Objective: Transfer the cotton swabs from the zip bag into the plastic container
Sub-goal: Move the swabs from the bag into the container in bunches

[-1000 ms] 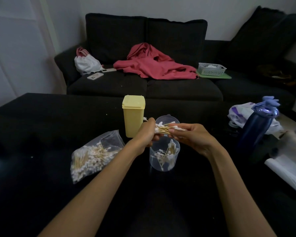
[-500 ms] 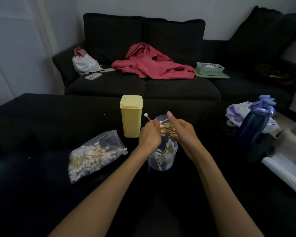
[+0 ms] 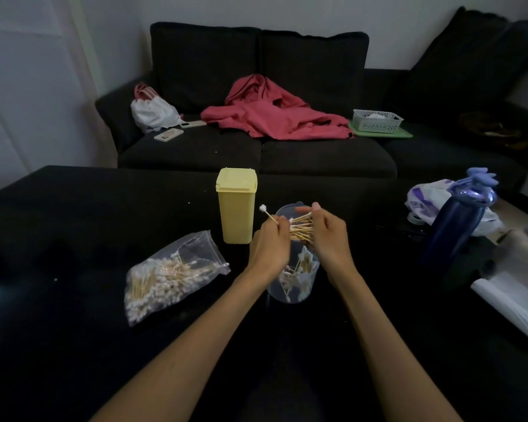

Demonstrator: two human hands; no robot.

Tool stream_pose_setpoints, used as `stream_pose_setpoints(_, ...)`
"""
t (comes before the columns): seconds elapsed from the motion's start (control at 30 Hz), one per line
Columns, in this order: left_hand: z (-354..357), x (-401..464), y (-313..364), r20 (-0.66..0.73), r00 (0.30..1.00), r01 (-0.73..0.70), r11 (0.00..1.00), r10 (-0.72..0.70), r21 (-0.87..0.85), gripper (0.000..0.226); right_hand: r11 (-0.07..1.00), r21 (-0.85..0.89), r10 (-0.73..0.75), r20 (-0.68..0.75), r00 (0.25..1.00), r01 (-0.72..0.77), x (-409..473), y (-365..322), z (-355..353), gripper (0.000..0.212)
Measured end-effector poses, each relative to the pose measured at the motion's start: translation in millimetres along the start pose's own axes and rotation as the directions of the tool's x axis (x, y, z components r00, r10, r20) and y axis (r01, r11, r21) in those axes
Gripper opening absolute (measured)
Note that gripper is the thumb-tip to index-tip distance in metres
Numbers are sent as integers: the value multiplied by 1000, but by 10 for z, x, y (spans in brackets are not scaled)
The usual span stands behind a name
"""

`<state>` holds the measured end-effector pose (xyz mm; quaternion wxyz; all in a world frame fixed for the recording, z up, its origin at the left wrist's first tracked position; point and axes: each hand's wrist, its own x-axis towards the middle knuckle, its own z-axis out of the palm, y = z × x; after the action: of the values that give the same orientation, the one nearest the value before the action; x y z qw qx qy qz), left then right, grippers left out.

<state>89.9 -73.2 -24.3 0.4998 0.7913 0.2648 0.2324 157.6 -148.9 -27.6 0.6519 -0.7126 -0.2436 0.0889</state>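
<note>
A bundle of wooden cotton swabs (image 3: 301,229) is held between both hands just above the clear plastic container (image 3: 293,284), which stands on the black table and holds some swabs. My left hand (image 3: 270,245) grips the bundle's left end; one swab tip sticks out up and to the left. My right hand (image 3: 328,236) grips the right end, fingers curled over it. The clear zip bag (image 3: 171,277), open and still packed with swabs, lies on the table to the left.
A closed yellow plastic box (image 3: 237,205) stands right behind the container. A dark blue bottle (image 3: 457,220), a plastic bag (image 3: 424,197) and white paper (image 3: 512,303) crowd the table's right side. A dark sofa (image 3: 256,153) with a red garment (image 3: 272,114) lies beyond.
The hands drew closer together and lower over the container; my right hand turned from palm-side gripping to fingers curled over the bundle. The swabs stay held.
</note>
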Motion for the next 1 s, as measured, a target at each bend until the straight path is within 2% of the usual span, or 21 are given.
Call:
stream_pose_setpoints(0.07, -2, -20, 3, 10, 1000, -21, 1000, 21, 20, 31, 1000, 0, -6, -15, 1000, 6, -18, 18, 18, 39)
stream_pose_setpoints(0.17, 14, -36, 33, 25, 1000, -19, 1000, 19, -1, 32, 994, -17, -106, -114, 988, 104, -43, 2, 44, 35)
stream_pose_setpoints(0.27, 20, -45, 70, 76, 996, 51, 997, -47, -56, 31, 971, -73, -236, -172, 956, 226, -92, -22, 64, 33)
stream_pose_setpoints(0.37, 5, -66, 120, 187, 977, 128, 983, -103, -130, 36, 941, -147, -333, -244, 911, 305, -119, -16, 62, 36)
stream_pose_setpoints(0.47, -53, -78, 189, 281, 943, 237, 953, -179, -189, 36, 951, -110, -310, -331, 891, 290, -96, -13, 48, 41)
stream_pose_setpoints(0.53, -104, -78, 210, 360, 906, 332, 901, -223, -278, 36, 969, -26, -241, -344, 908, 247, -82, -30, 42, 43)
stream_pose_setpoints(0.6, -148, -61, 206, 374, 898, 362, 875, -234, -322, 36, 978, 58, -171, -347, 922, 203, -76, -51, 39, 43)
stream_pose_setpoints(0.67, -182, -40, 212, 297, 925, 344, 850, -235, -398, 35, 978, 98, -135, -365, 921, 182, -62, -49, 27, 43)
stream_pose_setpoints(0.7, -195, -29, 216, 215, 950, 302, 844, -228, -443, 34, 979, 93, -131, -385, 914, 179, -54, -41, 19, 44)
stream_pose_setpoints(0.8, -204, 36, 170, -48, 992, 86, 911, -115, -404, 31, 988, 4, -136, -451, 882, 155, -27, -6, 1, 47)
stream_pose_setpoints(0.87, -162, 33, 145, -99, 995, -2, 951, -30, -308, 26, 989, -25, -142, -472, 870, 147, -16, 7, 4, 45)
stream_pose_setpoints(1.0, -3, -43, 75, -111, 994, -10, 980, -12, -199, 27, 992, -26, -119, -515, 849, 124, -16, 24, 28, 44)
